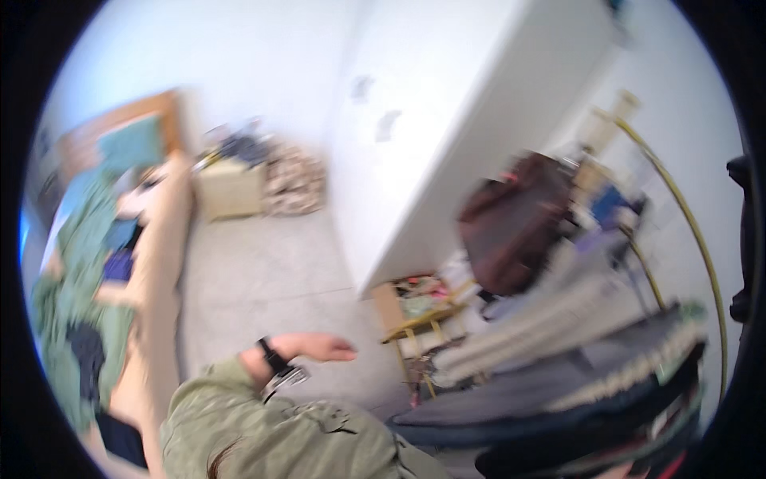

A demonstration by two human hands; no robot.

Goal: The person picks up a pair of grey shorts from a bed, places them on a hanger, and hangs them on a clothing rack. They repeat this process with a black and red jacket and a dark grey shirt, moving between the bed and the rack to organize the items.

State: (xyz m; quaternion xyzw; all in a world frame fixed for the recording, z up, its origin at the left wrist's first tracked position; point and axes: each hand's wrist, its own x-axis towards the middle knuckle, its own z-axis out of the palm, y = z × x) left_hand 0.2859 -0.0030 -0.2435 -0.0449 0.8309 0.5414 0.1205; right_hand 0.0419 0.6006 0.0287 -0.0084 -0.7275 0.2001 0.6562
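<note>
My left hand is held out in front of my body above the floor, blurred by motion. Its fingers stretch loosely to the right and nothing shows in them. A black-strapped wristwatch is on that wrist, below a green sleeve. My right hand is out of view. To the right of the left hand hang several garments on a rack, among them a grey garment and a dark brown jacket or bag. An open cardboard box with mixed small items stands on the rack's yellow lower shelf.
At left is a bed with a wooden headboard, rumpled green bedding and a teal pillow. A cream nightstand bears a pile, beside a patterned bundle. A white wall corner juts out ahead. The rack has a yellow frame.
</note>
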